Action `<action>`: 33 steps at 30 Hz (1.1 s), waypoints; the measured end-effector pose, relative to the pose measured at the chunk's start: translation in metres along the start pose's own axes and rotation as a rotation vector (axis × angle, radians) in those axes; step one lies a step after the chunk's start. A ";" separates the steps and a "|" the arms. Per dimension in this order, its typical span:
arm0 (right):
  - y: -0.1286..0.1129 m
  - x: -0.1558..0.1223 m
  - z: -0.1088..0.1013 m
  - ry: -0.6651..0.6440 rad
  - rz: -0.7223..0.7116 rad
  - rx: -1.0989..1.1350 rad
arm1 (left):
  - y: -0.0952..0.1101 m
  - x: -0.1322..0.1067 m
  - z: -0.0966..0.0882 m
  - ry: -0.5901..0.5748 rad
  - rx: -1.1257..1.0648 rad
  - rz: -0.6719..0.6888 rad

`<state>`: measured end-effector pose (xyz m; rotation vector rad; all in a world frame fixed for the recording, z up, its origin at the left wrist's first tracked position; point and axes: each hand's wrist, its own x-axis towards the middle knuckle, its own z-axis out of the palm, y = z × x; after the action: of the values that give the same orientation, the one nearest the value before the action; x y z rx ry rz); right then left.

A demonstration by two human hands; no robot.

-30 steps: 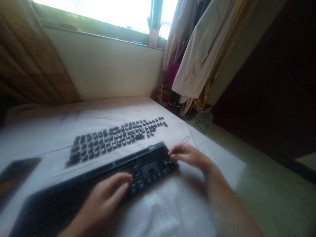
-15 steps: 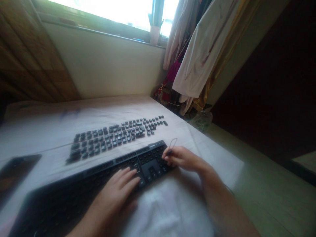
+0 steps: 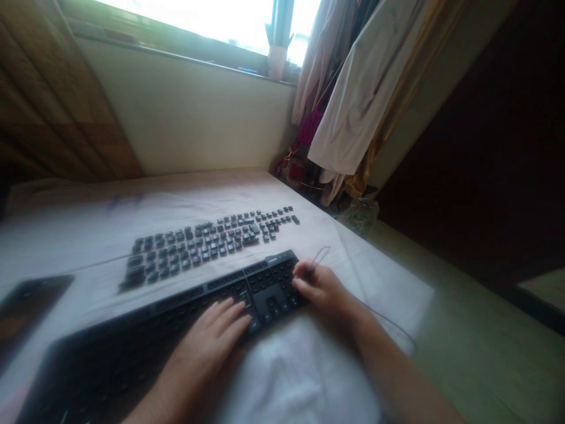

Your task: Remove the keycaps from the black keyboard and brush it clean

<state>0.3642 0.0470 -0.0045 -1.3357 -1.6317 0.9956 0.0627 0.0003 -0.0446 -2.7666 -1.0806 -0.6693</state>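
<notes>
A black keyboard [image 3: 145,330] lies at a slant across the front of the white-covered table. Most of its key places look stripped, with a few caps left toward the right. My left hand [image 3: 212,335] rests over its middle, fingers stretched out and holding nothing. At the keyboard's right end my right hand [image 3: 324,285] is closed in a pinch on a thin wire loop [image 3: 324,253], which sticks up above the fingers. Something dark shows at the fingertips, too small to name. Loose black keycaps [image 3: 188,259] stand in rows behind the keyboard.
A dark flat object, blurred, lies on the table [image 3: 388,277] at the left. A thin dark cord [image 3: 388,321] runs over the right side. Hanging clothes [image 3: 353,112] border the back right corner; a curtain [image 3: 53,106] hangs at left.
My right hand has shifted slightly right with the wire loop, turning a little. More of the cord shows beside the wrist. My left hand stays almost where it was.
</notes>
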 end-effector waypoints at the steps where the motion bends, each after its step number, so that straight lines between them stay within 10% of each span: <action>1: 0.000 0.001 0.000 0.019 0.002 0.028 | 0.000 0.000 0.000 -0.001 0.001 0.002; 8: -0.010 0.005 -0.005 0.238 0.003 0.276 | 0.002 0.003 -0.003 -0.001 -0.036 -0.023; 16: -0.040 -0.010 0.033 0.117 -0.022 0.386 | 0.008 0.013 -0.017 0.062 -0.145 -0.088; 25: -0.061 -0.020 0.077 -0.019 -0.064 0.407 | 0.021 0.021 -0.030 0.105 -0.603 -0.497; 33: -0.061 -0.022 0.089 -0.062 -0.138 0.398 | 0.017 0.021 -0.031 0.052 -0.732 -0.482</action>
<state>0.2633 0.0088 0.0154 -0.9220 -1.4517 1.2115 0.0768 -0.0068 -0.0067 -3.0050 -1.8157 -1.4363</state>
